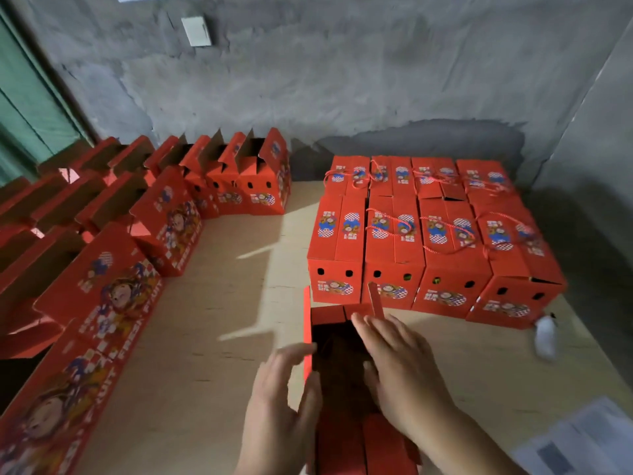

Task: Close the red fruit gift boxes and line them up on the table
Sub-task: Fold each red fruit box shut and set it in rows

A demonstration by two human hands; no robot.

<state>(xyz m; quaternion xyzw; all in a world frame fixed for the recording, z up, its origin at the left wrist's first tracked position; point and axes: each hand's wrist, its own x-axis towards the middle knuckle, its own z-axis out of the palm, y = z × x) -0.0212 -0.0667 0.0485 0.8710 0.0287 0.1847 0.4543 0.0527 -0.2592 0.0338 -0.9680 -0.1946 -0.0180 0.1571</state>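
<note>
open red box [334, 341] between both hands, right fingers [371, 325] over its opening

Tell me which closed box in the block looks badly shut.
The front-row box at the right end: a dark gap shows under its top flap at the front right corner, while its three front-row neighbours sit flush.

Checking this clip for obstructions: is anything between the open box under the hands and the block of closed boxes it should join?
Nothing visible. The open box sits just in front of the closed boxes, with only a narrow strip of bare table between them. The left hand and right hand are already at its flaps. The small white bottle stands off to the right.
</note>
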